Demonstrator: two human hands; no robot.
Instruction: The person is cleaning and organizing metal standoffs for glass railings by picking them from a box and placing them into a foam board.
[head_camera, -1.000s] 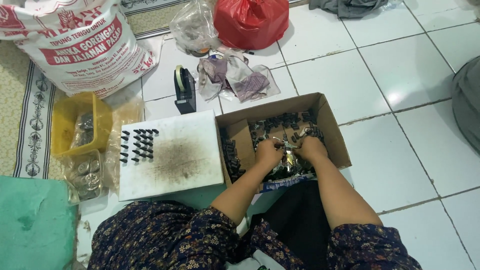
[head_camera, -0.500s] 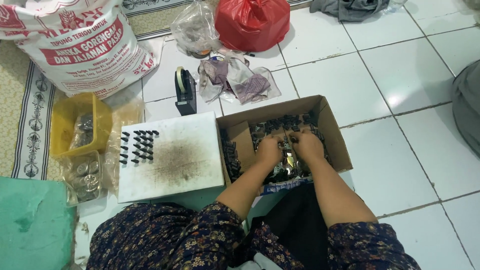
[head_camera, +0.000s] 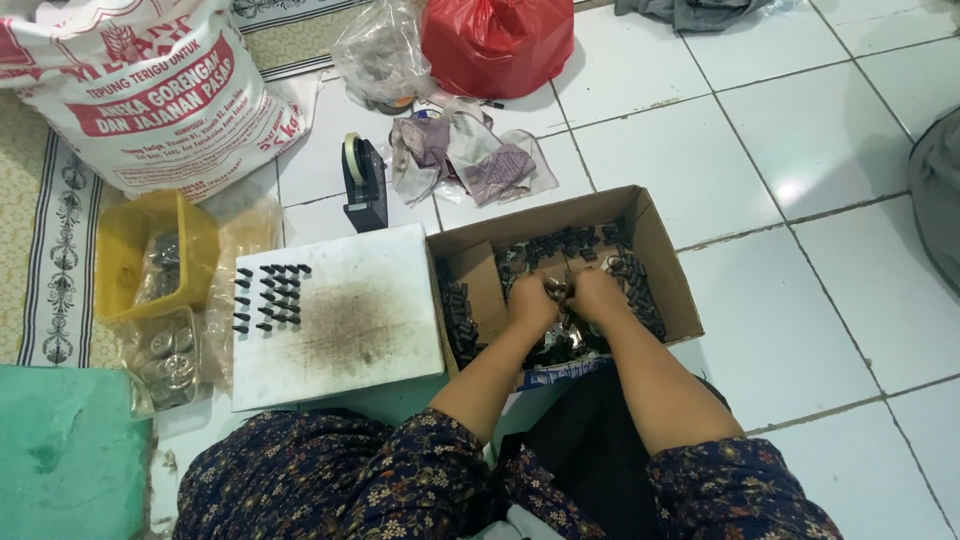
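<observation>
Both hands inside cardboard box at centre — left hand, right hand touching, fingers curled around small metal piece. Black parts on white board, 9 o'clock.

Both forearms extend forward from the body and converge, bare from the elbow down, with patterned dark sleeves covering the upper arms. The left hand and the right hand sit side by side, close enough to touch at the fingers. Both are knuckles-up, fingers curled downward and inward. The fingertips are hidden beneath the hands, so the grip cannot be determined.
</observation>
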